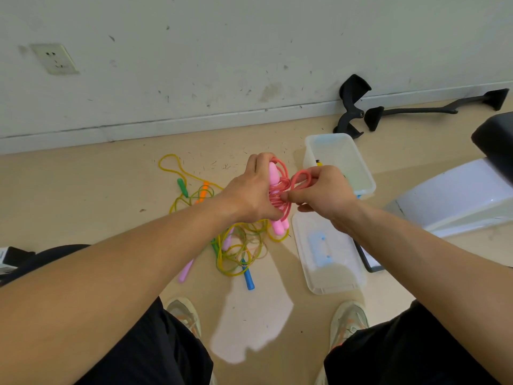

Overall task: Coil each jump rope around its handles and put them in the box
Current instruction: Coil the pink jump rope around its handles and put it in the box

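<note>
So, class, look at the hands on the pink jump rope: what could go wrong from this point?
1. The right hand pinches only a small loop of the pink rope; if it slips, the coils round the handles in the grip of the left hand may spring loose.
2. The tangled ropes lie on the floor right beneath, so a dropped end could snag them.
3. The lid lies by the right foot, near the box; a step might crack it.

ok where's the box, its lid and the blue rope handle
box (334,148): head view, on its far inner wall
lid (337,276): head view, on the flat part near its front edge
blue rope handle (249,277): head view, on the middle of the grip
</note>
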`<state>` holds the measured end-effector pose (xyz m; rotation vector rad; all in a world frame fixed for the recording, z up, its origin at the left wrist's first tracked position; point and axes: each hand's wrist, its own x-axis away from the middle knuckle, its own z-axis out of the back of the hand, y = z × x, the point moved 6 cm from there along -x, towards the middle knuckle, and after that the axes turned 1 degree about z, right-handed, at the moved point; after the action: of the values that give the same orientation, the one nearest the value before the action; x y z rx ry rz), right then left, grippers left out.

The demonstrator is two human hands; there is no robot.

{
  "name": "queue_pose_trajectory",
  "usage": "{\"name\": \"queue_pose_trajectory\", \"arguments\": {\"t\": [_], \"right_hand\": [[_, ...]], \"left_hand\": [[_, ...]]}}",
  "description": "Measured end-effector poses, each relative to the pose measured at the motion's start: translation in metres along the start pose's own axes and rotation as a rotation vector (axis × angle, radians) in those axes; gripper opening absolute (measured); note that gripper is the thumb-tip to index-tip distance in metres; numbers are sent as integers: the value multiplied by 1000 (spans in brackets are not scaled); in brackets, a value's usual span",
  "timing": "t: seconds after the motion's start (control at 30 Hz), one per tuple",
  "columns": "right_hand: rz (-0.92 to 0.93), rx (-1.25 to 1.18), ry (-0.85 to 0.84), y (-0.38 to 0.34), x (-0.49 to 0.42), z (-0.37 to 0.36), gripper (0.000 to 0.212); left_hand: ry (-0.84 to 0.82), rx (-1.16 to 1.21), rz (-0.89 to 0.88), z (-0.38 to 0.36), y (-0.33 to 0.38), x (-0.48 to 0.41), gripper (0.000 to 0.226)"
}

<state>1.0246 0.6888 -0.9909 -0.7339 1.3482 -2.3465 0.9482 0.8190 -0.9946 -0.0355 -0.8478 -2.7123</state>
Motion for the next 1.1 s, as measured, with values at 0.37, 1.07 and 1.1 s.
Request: {"name": "queue_pose_trajectory", "arguments": {"t": [0.37, 1.07, 1.1], "right_hand": [[231, 58, 176, 4, 1, -7, 23], [556, 909, 51, -8, 4, -27, 35], [551, 914, 19, -8, 3, -29, 38]], "left_hand": [[172, 244, 60, 9, 2, -3, 43], [49, 767, 210, 9, -11, -2, 17], [104, 709, 202, 9, -12, -2, 18]]}}
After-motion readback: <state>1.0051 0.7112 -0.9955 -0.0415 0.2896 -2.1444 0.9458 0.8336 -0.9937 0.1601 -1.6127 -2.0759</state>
